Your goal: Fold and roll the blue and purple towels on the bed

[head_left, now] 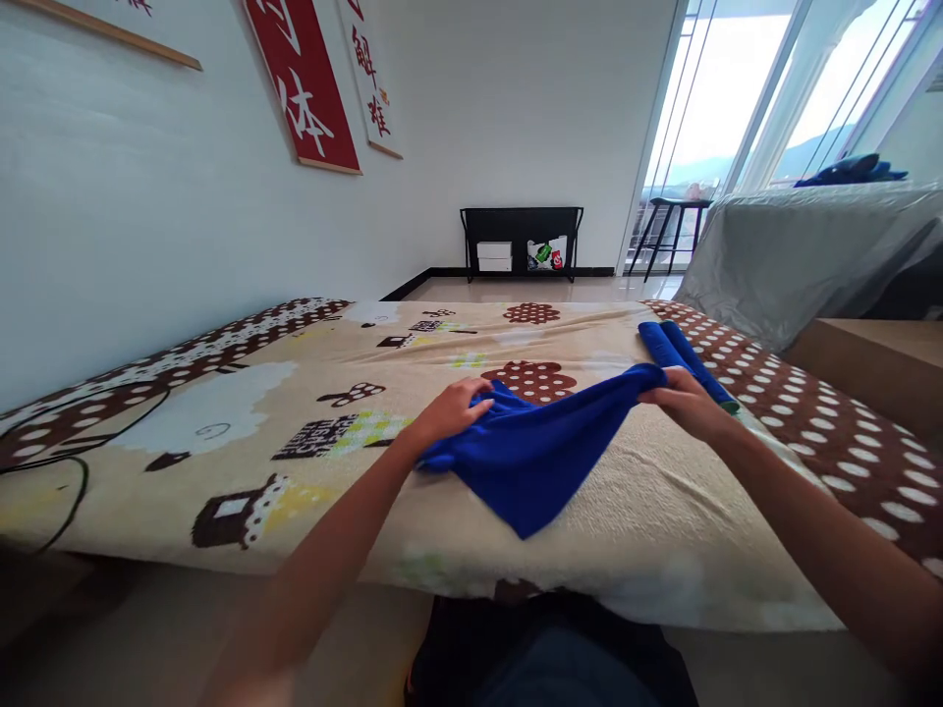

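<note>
A blue cloth (537, 452) hangs loosely between my two hands, with one corner drooping toward the near edge of the bed. At its right end, my right hand (682, 401) pinches a gathered corner between thumb and fingers. My left hand (453, 410) is closed on the bunched left end, its thumb and fingers curled over the fabric; the fingertips are partly hidden in the folds. Just beyond my right hand lie two blue rolls (674, 349), apparently rolled cloth, side by side on the patterned blanket (413, 491).
The blanket covers the bed, with brown dotted borders. A black cable (84, 481) curves over its left side. Behind stand a black rack (522, 224) with a white box (494, 257), and a stool (674, 221). A plastic-covered piece of furniture (796, 245) stands at right.
</note>
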Tool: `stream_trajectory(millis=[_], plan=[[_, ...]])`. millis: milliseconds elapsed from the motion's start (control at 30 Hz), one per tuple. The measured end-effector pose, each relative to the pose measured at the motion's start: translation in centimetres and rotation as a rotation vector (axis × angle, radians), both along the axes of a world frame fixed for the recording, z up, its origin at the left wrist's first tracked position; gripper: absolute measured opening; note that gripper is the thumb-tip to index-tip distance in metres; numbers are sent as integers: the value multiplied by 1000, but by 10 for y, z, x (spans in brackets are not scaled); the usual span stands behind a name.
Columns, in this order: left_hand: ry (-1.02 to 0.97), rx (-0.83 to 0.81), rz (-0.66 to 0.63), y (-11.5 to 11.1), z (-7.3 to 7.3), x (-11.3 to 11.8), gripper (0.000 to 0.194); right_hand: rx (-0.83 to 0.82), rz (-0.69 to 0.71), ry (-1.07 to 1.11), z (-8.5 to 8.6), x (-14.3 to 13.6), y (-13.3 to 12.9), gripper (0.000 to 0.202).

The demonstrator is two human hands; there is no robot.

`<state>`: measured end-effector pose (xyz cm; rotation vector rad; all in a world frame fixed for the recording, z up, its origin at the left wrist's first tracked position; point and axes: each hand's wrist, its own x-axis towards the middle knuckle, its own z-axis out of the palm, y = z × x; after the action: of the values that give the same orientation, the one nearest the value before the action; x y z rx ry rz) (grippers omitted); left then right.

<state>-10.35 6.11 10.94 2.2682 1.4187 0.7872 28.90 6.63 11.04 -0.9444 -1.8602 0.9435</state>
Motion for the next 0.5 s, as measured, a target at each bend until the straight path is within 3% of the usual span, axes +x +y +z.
stream_trajectory(millis=[33,100,167,233,333,500], plan=[[9,-28,57,9,-11,-14,32,7,-42,-24,-2,13,4,25],[4,-78,143,23,-33,-36,33,26,-99,-284,-8,34,13,18],[-19,-126,208,33,-52,-48,35,42,-175,-611,-16,47,20,12],[-64,-172,258,40,-65,-51,36,80,-303,-771,-24,48,25,18],[-160,-266,291,53,-75,-42,43,173,-418,-772,-35,20,25,29],[-308,-474,232,77,-77,-12,53,275,-192,-764,-47,-68,29,23]])
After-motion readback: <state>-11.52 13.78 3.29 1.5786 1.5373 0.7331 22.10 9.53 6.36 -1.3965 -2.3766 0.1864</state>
